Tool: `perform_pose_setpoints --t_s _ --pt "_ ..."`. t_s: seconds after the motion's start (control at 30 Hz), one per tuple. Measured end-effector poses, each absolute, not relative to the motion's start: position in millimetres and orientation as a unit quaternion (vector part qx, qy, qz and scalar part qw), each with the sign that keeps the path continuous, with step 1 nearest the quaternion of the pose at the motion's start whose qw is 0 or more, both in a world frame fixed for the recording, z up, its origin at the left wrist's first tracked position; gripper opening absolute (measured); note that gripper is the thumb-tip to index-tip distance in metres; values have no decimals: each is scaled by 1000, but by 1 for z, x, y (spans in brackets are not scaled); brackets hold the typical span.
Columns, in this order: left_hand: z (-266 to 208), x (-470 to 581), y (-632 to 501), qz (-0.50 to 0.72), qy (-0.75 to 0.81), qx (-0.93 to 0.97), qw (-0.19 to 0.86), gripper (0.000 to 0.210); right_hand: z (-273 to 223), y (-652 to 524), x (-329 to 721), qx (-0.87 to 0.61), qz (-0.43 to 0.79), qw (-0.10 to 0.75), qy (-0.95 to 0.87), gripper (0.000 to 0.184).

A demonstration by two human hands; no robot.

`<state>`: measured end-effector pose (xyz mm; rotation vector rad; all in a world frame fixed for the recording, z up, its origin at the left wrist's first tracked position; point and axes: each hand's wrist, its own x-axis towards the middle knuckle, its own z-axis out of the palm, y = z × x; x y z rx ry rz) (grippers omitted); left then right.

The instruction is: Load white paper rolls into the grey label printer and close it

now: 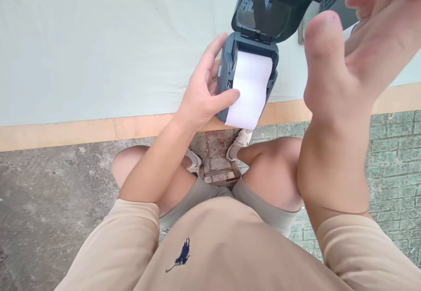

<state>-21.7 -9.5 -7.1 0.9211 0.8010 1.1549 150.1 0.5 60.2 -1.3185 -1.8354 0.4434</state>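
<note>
A dark label printer [223,76] lies at the table's front edge, its hinged lid [259,12] swung up and away from me. White paper [251,87] runs out of the printer and hangs over its near end. My left hand [205,87] grips the printer's left side, with the thumb pressed on the paper's left edge and the fingers behind the body. Up at the right, close to the camera, my right hand [365,45] is raised with its thumb apart from the fingers; nothing shows in it. Part of that hand is cut off by the frame.
A pale cloth or sheet covers the table [98,54], which has a light wooden front edge [141,126]. Behind my right hand lies a dark, partly hidden object [338,4] that looks like a device. My knees and a wooden stool part [222,175] are below.
</note>
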Motion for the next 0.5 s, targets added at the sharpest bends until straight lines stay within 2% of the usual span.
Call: perform_pose_setpoints --t_s 0.07,0.17,0.23,0.37,0.5 --pt "-7 -23 -9 513 322 389 695 58 57 5 147 -463 140 467 -740 50" --pt "-8 -24 -9 517 290 354 723 38 54 6 144 -420 169 482 -750 33" --pt "-8 -23 -9 529 285 364 711 38 52 3 144 -450 199 446 -748 28" --pt "-8 -20 -10 535 329 397 669 50 42 1 146 -439 293 338 -780 40" --pt "-7 -20 -10 527 353 403 660 52 32 7 149 -428 377 320 -757 44"
